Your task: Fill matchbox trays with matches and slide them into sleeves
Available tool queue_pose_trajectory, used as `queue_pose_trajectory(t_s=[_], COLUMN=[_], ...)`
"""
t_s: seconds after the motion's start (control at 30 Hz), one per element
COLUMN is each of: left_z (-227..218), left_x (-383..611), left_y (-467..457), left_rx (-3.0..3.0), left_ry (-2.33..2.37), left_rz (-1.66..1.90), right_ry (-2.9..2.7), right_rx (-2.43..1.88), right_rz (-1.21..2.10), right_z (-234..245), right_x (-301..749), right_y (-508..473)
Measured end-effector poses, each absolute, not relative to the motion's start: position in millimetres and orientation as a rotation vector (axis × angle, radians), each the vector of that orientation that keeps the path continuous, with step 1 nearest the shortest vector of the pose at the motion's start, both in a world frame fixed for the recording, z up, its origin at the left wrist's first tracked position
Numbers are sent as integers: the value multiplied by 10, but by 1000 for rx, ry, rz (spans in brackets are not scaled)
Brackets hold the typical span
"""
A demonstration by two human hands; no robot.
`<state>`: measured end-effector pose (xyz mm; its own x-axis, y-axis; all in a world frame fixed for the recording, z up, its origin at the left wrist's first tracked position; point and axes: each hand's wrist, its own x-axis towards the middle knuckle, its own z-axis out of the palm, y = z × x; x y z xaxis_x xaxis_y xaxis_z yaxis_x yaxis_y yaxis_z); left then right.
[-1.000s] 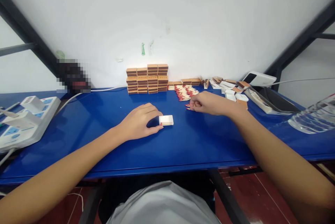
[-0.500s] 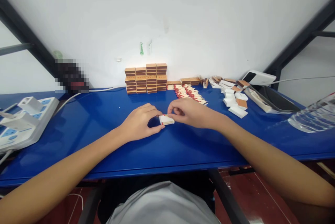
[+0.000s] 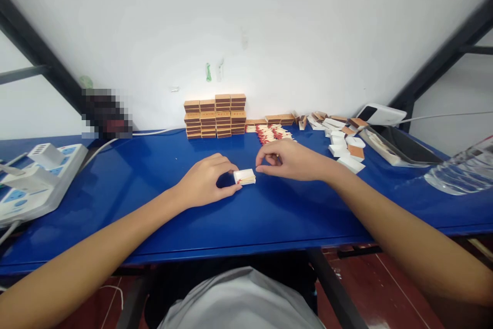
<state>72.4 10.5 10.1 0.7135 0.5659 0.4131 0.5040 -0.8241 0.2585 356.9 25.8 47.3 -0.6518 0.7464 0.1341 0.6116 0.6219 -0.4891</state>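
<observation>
Cardboard matchbox tray [image 3: 244,177] pinched by left hand [image 3: 204,181], right hand [image 3: 290,160] fingertips pressed together beside it, glossy blue tabletop [image 3: 154,206]

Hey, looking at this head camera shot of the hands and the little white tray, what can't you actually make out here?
- Head view: whether the right hand pinches any matches; its curled fingers hide them.
- How full the white tray is; too small, and the left hand covers its near end.
- The object by the wall: blurred out.
- Print on the stacked matchboxes: too small.
- The clear plastic item: cut off by the right edge.
</observation>
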Motion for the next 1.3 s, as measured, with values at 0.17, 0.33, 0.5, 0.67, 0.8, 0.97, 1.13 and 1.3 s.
queue_pose_trajectory(t_s=[0.17,0.33,0.5,0.67,0.8,0.97,1.13,1.3], left_z=[91,93,97,102,114,127,133,130], left_x=[718,715,703,665,634,613,611,613], left_y=[114,111,113,137,167,186,183,183], left_rx=[2775,2763,2751,2737,2719,2681,2659,2656], left_ry=[886,885,894,909,906,943,956,954], left_rz=[711,707,718,715,685,647,623,613], right_ry=[-2592,-2554,-2419,-2511,-2529,-2561,-2564,-2575], right_rx=[-991,-1021,-1381,-1616,-1562,-1539,-1560,-1563], right_rz=[615,564,233,351,526,503,449,413], right_z=[288,344,560,558,499,458,452,468], right_x=[3411,3434,3874,4218,4149,4027,4032,4032], right_y=[246,237,403,601,605,579,587,581])
